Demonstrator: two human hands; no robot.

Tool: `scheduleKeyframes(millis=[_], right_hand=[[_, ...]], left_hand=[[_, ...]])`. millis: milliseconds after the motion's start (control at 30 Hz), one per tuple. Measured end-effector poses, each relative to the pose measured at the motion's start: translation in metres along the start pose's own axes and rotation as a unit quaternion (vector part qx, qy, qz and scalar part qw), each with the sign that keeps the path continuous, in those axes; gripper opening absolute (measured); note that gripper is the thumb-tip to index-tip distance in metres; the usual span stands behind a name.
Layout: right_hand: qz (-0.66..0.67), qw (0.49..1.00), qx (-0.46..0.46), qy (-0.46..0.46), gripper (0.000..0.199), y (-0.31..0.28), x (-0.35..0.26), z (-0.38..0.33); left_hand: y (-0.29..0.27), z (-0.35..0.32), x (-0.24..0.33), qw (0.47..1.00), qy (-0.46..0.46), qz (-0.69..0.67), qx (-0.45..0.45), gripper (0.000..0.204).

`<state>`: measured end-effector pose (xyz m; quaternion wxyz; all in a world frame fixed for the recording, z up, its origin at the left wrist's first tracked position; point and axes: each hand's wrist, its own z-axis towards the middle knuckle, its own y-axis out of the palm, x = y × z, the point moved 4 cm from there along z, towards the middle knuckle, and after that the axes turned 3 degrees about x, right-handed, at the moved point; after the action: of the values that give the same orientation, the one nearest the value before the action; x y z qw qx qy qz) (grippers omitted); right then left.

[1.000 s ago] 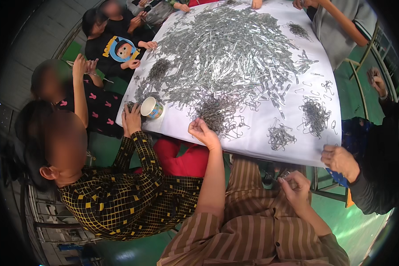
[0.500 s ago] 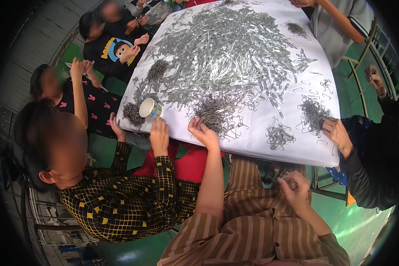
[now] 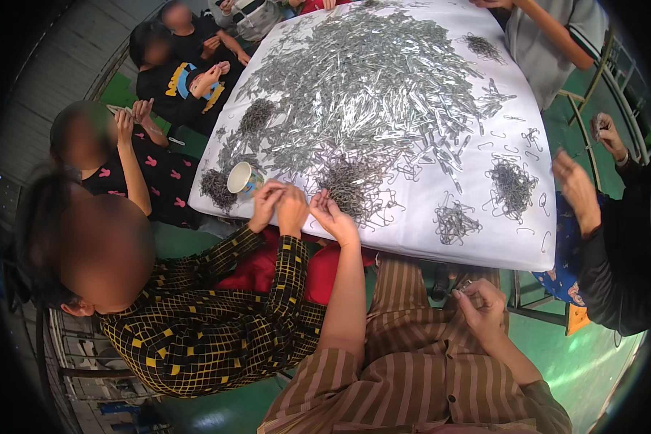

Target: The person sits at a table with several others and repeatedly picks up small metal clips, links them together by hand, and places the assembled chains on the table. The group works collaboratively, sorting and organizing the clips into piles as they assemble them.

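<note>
My left hand (image 3: 333, 218) rests palm up at the near left edge of a heap of bent wire hooks (image 3: 354, 181), its fingers curled together. Whether a hook is between the fingertips is too small to make out. Low over my lap, off the table's near edge, my right hand (image 3: 482, 300) is closed, with a small shiny metal clip (image 3: 463, 286) partly showing at its fingertips. Beyond the hooks spreads a large mound of flat silvery metal clips (image 3: 369, 79). To the right of my left hand lies a smaller cluster of wire hooks (image 3: 456, 223).
A person in a black-and-yellow checked shirt (image 3: 195, 333) sits close on my left, hands beside mine. A paper cup (image 3: 244, 178) stands near the table's left corner. At right, another person's hand (image 3: 577, 189) is near a hook pile (image 3: 512, 188). Others surround the white-covered table (image 3: 412, 242).
My left hand has shifted very slightly; my right stays put. The left neighbour's hands have come together near my left hand. The right-hand person's hand has lifted away from the hook pile.
</note>
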<state>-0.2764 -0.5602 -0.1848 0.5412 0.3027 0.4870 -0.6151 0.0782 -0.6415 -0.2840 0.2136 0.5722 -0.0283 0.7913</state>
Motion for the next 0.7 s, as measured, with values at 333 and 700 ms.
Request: scheduleKeyframes(millis=[333,700], right_hand=[[0.004,1.0,0.019,-0.011,0.014,-0.006,-0.005,0.001],[0.007,1.0,0.017,-0.023,0.013,-0.013,-0.003,0.001]], left_hand=[[0.004,-0.004,0.011,0.999,0.007,0.028,-0.028,0.027],[0.021,-0.009,0.036,0.956,0.17,0.226,-0.074,0.033]])
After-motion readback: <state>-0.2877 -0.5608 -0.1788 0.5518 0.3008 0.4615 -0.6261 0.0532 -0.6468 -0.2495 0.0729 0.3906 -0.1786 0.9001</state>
